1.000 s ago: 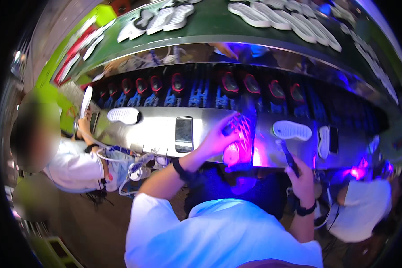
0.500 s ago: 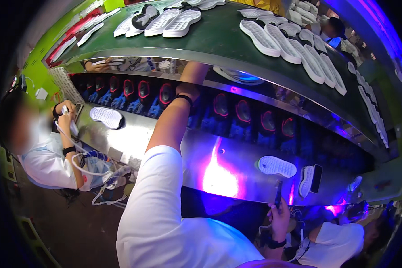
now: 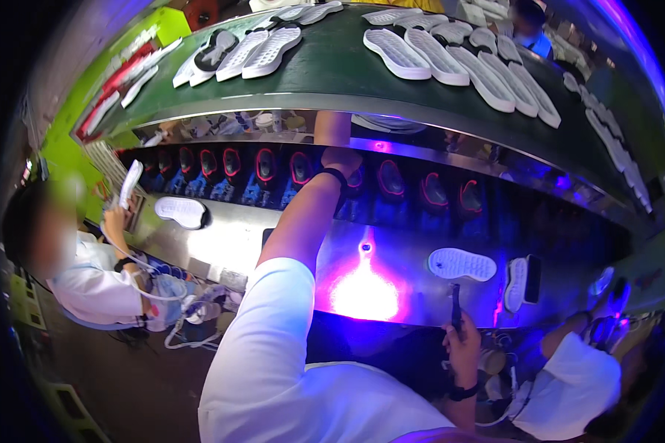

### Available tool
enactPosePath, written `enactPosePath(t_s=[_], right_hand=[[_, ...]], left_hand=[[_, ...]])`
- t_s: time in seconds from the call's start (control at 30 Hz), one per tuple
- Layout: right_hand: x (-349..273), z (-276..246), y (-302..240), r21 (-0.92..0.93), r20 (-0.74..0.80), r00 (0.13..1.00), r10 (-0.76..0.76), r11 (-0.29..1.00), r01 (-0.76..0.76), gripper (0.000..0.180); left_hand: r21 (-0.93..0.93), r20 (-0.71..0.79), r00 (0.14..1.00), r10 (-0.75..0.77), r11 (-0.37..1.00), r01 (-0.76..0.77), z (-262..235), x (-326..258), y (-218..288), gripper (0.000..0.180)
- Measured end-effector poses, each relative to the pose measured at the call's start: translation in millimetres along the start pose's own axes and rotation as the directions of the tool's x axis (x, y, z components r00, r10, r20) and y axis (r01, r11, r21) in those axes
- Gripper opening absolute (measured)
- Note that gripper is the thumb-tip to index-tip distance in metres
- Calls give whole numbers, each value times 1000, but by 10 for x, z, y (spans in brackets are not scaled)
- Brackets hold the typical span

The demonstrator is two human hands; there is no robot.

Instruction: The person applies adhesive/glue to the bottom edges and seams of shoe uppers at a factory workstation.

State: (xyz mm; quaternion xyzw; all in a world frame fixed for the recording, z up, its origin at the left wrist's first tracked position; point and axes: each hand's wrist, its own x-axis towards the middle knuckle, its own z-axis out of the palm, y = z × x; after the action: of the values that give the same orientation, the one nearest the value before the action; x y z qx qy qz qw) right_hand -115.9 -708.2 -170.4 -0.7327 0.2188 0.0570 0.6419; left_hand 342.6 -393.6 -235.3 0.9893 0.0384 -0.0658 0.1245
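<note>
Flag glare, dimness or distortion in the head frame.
Head view: pink-rimmed white glare blows out part of the metal bench; head view: fisheye bows the front edge of the green surface, corners go black; head view: left hand sits in dimness, finer detail hard to read.

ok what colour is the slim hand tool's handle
The handle looks black, seen best in the head view.

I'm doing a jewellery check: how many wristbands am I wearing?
2: one black wristband by the left hand, another black wristband by the right hand.
</note>
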Motion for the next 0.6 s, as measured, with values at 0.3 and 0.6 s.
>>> enactPosePath(t_s=[0.3,0.6], right_hand=[[155,-208,264,59,16,997,-74,996,73,43],[-89,-391,249,115,-147,984,-99,986,117,45]], left_hand=[[79,-196,922,335,942,-326,312,389,-114,41],[-314,59,954,295,912,-263,673,421,280,36]])
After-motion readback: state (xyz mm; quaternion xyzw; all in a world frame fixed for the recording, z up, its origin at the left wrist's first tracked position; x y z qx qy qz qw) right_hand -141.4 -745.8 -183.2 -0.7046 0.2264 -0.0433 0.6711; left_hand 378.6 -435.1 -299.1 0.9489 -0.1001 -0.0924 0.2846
